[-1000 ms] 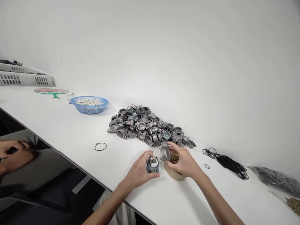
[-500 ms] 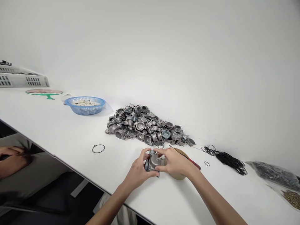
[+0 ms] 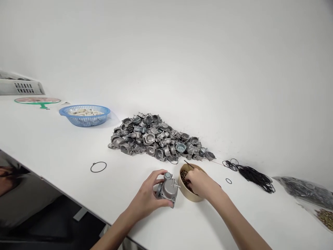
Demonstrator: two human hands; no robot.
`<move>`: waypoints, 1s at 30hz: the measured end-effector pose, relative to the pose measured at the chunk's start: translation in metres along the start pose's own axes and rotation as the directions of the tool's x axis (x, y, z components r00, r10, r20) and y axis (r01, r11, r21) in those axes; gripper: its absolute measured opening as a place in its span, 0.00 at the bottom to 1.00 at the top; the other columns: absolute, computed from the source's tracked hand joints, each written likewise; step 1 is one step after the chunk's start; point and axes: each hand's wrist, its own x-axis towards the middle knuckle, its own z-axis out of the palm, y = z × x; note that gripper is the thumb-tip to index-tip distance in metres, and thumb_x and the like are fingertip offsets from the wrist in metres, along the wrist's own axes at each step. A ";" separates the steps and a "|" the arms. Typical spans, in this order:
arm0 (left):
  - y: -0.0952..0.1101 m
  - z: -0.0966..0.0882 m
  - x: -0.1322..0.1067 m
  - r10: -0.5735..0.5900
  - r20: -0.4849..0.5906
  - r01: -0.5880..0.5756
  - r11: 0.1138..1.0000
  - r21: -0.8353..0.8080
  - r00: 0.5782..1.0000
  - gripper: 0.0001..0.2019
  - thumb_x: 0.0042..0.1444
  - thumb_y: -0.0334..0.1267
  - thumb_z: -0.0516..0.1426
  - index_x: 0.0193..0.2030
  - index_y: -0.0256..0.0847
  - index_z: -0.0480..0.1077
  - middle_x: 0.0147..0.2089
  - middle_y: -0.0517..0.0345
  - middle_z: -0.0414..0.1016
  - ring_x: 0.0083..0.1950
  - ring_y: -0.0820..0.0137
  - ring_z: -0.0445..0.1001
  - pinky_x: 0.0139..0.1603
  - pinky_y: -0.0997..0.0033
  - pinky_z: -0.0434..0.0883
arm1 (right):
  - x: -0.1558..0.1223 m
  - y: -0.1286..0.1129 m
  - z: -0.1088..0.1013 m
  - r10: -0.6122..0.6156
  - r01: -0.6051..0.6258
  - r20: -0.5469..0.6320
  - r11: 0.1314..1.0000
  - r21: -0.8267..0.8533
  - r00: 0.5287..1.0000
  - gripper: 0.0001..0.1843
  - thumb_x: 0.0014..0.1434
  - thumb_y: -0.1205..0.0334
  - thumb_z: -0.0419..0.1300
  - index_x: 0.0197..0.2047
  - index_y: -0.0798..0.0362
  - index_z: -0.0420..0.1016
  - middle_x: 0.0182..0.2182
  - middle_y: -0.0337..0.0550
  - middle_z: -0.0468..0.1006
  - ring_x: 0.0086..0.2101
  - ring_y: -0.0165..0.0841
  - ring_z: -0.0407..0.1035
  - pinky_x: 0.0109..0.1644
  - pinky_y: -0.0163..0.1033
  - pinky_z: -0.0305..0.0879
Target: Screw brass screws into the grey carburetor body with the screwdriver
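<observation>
My left hand (image 3: pixel 147 192) grips a grey metal carburetor (image 3: pixel 170 189) at the table's near side, thumb below and fingers around its left and top. A round bowl-like cover with a brass-grey hex plug (image 3: pixel 168 175) faces up. My right hand (image 3: pixel 200 182) reaches into a cream tub (image 3: pixel 194 197) filled with small dark brass-coloured screws (image 3: pixel 185 176). Its fingers are curled together among them, fingertips hidden. A thin dark shaft (image 3: pixel 189 164) lies across the tub's rim, partly under that hand.
Behind stands a heap of carburetor castings (image 3: pixel 156 137). A blue basket (image 3: pixel 88 121) holds white parts. Black rubber rings lie left (image 3: pixel 98 167) and right (image 3: pixel 228 181), near a bundle of black rings (image 3: pixel 253 177) and bags of parts (image 3: pixel 307 191). Another person's arm (image 3: pixel 7 180) shows at left.
My right hand has let go of the carburetor and moved into the tub. My left hand still holds the carburetor, now slightly lower. The view has shifted a little to the right.
</observation>
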 end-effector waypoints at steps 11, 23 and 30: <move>-0.008 -0.001 -0.002 -0.040 0.082 0.036 0.998 0.057 0.996 0.43 0.49 0.48 0.76 0.68 0.57 0.63 0.68 0.49 0.71 0.69 0.48 0.70 0.59 0.55 0.79 | 0.006 0.004 0.009 0.021 -0.020 0.087 1.000 -0.021 0.996 0.14 0.57 0.80 0.58 0.35 0.56 0.82 0.33 0.57 0.85 0.36 0.49 0.81 0.31 0.40 0.61; 0.003 0.015 -0.012 0.131 0.063 -0.145 0.927 0.345 0.989 0.39 0.58 0.43 0.70 0.73 0.60 0.60 0.73 0.50 0.64 0.73 0.49 0.66 0.73 0.48 0.69 | -0.015 0.025 -0.017 -0.141 0.172 -0.120 0.932 0.318 0.983 0.12 0.53 0.76 0.60 0.33 0.50 0.79 0.28 0.39 0.80 0.26 0.30 0.68 0.29 0.36 0.56; 0.005 0.015 -0.010 0.127 0.080 -0.146 0.934 0.326 0.989 0.37 0.58 0.36 0.66 0.73 0.58 0.60 0.68 0.53 0.70 0.68 0.53 0.72 0.70 0.53 0.72 | -0.019 0.017 -0.016 -0.366 0.393 -0.193 0.620 0.679 0.910 0.06 0.57 0.70 0.63 0.35 0.50 0.79 0.29 0.37 0.80 0.28 0.29 0.72 0.32 0.33 0.68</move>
